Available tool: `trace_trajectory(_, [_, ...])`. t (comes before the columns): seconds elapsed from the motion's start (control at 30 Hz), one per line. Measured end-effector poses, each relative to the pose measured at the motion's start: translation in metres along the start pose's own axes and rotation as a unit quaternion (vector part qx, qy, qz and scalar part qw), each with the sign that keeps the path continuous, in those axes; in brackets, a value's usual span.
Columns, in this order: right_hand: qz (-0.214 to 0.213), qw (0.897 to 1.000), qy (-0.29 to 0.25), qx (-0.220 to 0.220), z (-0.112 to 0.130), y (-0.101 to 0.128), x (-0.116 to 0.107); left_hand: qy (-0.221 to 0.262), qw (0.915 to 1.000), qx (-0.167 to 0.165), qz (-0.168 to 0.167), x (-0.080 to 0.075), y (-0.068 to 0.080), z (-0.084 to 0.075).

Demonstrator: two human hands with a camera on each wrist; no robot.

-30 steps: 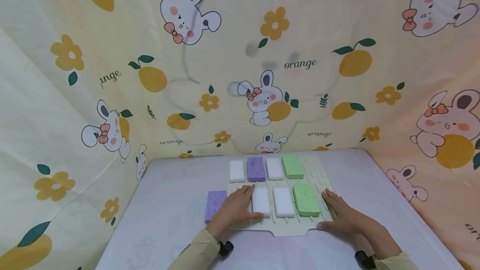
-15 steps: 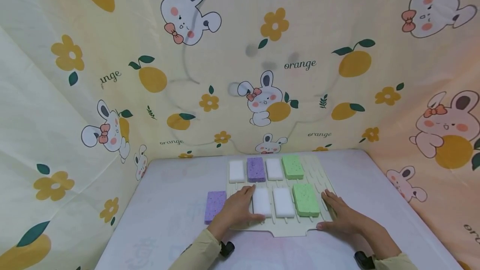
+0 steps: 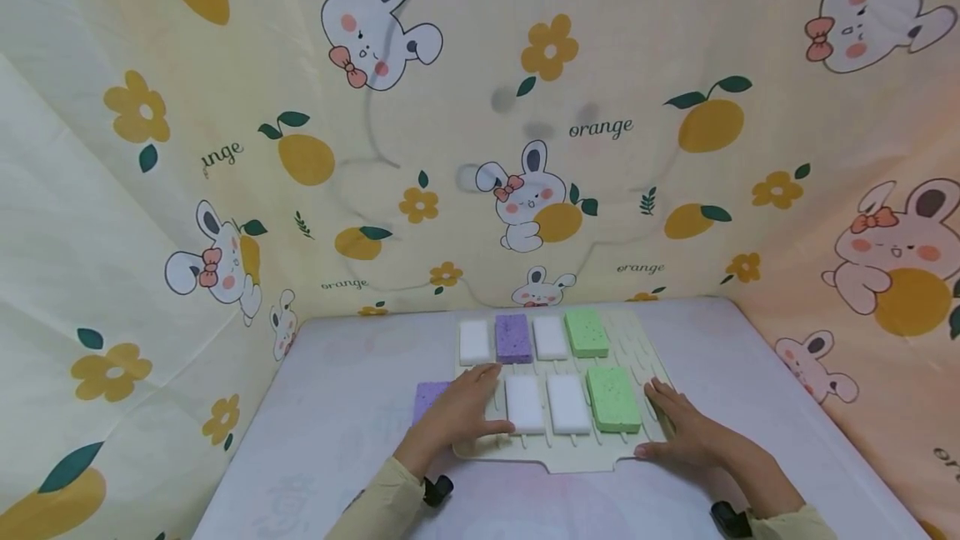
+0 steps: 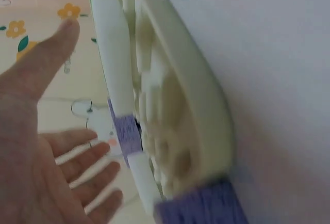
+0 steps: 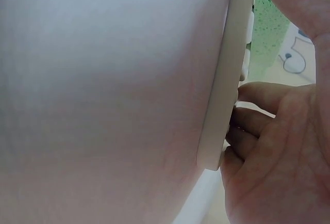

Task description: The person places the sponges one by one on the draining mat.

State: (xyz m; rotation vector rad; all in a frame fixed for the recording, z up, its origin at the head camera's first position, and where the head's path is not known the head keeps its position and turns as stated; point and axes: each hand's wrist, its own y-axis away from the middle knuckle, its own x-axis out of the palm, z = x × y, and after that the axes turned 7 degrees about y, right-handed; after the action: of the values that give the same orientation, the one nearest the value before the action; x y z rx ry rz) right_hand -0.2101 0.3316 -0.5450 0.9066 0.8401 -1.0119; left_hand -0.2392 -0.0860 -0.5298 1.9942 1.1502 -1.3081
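My left hand (image 3: 461, 407), fingers spread, is over the left edge of a cream ridged draining tray (image 3: 577, 458), just left of the near-row white sponge (image 3: 524, 404). In the left wrist view its palm and fingers hold nothing. A purple sponge (image 3: 429, 400) lies on the table beyond the tray's left edge, partly hidden by this hand. My right hand (image 3: 686, 427) rests on the tray's right edge; in the right wrist view its fingers (image 5: 250, 118) bend lightly over the rim. Near it on the tray lies a green sponge (image 3: 613, 400), beside another white sponge (image 3: 568, 404).
The tray's far row bears a white sponge (image 3: 475, 342), a purple sponge (image 3: 513, 338), a second white sponge (image 3: 550, 337) and a green sponge (image 3: 587, 332). Patterned cloth (image 3: 450, 107) walls off the back and sides of the white table (image 3: 360, 373).
My left hand has moved left, away from the near-row white sponge it touched, and now covers more of the loose purple sponge. The right hand stays on the tray's edge.
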Motion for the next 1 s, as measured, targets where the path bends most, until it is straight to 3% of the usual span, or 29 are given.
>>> trace_trajectory(0.13, [-0.001,1.000,0.004,0.000,-0.001,0.001,0.002,0.020,0.9996,0.016,0.015,-0.008,0.009,0.011])
trace_trajectory(0.3, [-0.001,1.000,0.007,-0.003,-0.001,0.001,0.001,0.042,0.9988,0.005,0.026,-0.017,0.022,0.023])
trace_trajectory(0.5, [-0.007,1.000,-0.007,-0.023,-0.001,0.003,-0.001,0.056,0.9979,-0.023,0.022,-0.025,0.032,0.038])
trace_trajectory(1.0, [-0.007,1.000,-0.008,-0.027,0.003,0.004,-0.004,0.080,0.9959,-0.041,-0.002,-0.036,0.058,0.075])
